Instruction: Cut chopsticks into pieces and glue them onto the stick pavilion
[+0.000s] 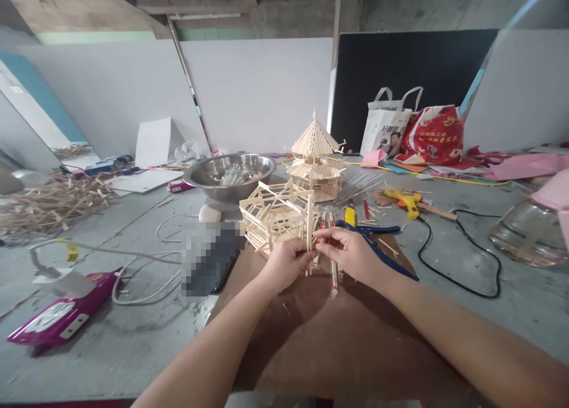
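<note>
Several wooden sticks [310,221] stand upright side by side in front of me. My left hand [287,267] pinches them near their lower part from the left. From the right, the fingertips of my right hand [349,252] close on the same sticks. Just behind my left hand rests an open many-sided frame of wooden sticks [262,218]. Farther back is a tiered stick pagoda [315,141] with a pointed roof. Wrapped chopsticks [334,280] lie beneath my hands, and pliers with blue handles [393,261] lie partly behind my right hand.
A brown board [311,348] lies under my hands. A pixelated phone [211,260] and a purple power strip [66,313] are left, a steel bowl [200,179] behind. To the right are a yellow glue gun [406,203], its black cord and a glass jar [520,233].
</note>
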Tool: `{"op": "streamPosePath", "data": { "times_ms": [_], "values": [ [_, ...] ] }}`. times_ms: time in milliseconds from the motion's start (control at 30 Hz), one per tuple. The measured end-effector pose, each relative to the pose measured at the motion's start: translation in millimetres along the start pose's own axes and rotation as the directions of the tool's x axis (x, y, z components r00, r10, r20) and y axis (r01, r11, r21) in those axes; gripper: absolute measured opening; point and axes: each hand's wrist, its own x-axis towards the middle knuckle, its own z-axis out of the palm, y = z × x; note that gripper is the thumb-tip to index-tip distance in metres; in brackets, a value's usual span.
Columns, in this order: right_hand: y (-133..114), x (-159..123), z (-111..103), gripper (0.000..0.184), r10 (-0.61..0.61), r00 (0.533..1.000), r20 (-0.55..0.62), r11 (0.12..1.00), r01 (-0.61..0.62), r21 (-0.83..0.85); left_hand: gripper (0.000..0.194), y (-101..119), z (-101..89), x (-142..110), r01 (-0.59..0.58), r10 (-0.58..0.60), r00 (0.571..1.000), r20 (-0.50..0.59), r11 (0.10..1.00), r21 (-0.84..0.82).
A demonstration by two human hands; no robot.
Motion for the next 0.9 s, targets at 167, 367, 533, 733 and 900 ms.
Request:
{"op": "streamPosePath", "data": {
  "times_ms": [167,367,533,733,900],
  "values": [
    [-6.7,12.2,-0.9,0.028,0.025,0.996,0.090,0.998,-0.030,0.060,0.026,-1.3,-0.4,0.1,-0.004,0.004,1.000,0.001,1.000,0.012],
    [-14.0,21.7,-1.6,0.019,-0.054,0.988,0.144,0.998,0.047,0.050,0.022,-0.9,2.5,-1.0,-0.042,0.042,0.999,-0.013,0.999,0.015],
    [-14.9,25.1,-1.9,0.017,-0.068,0.983,0.171,0.997,0.063,0.038,0.023,1.2,2.6,-1.8,-0.035,0.035,0.999,0.001,0.999,0.012],
    [-13.8,25.3,-1.3,0.019,-0.021,0.982,0.186,0.998,0.008,0.066,0.022,-1.0,3.7,-2.5,-0.060,0.059,0.998,0.022,0.998,0.029],
    [-15.2,29.0,-10.0,0.021,-0.038,0.991,0.125,0.999,0.034,0.030,0.028,-0.3,10.2,-3.2,-0.053,0.051,0.998,0.048,0.998,0.034]
  ]
}}
